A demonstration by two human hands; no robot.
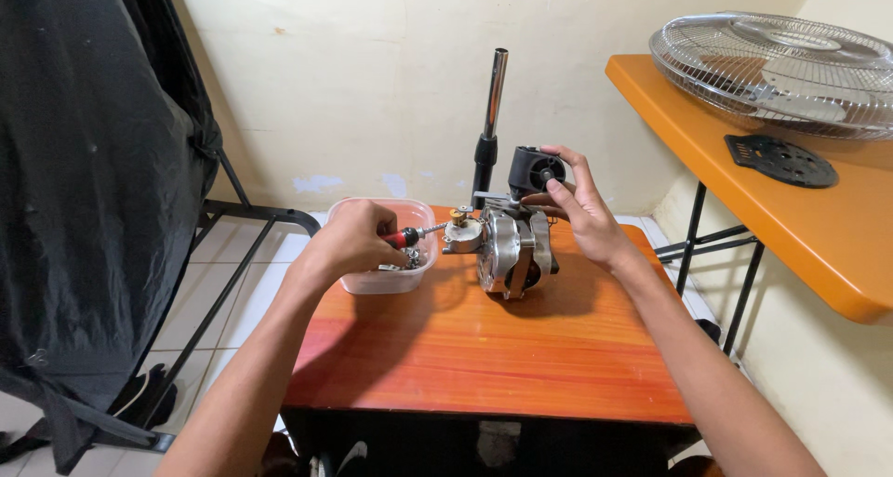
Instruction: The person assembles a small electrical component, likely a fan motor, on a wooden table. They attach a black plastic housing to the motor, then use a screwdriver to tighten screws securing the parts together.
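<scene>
Hands meet at a fan motor standing upright near the back middle of a small wooden table. The left hand is closed around a red-handled screwdriver, whose tip touches the brass-coloured part on the motor's left side. The right hand grips the black cap on top of the motor, fingers curled round it. Left of the motor sits a clear plastic tub of small metal parts. Far right of the motor, a wire fan guard lies on an orange table.

Screwdriver handle hidden (inside left hand).
</scene>
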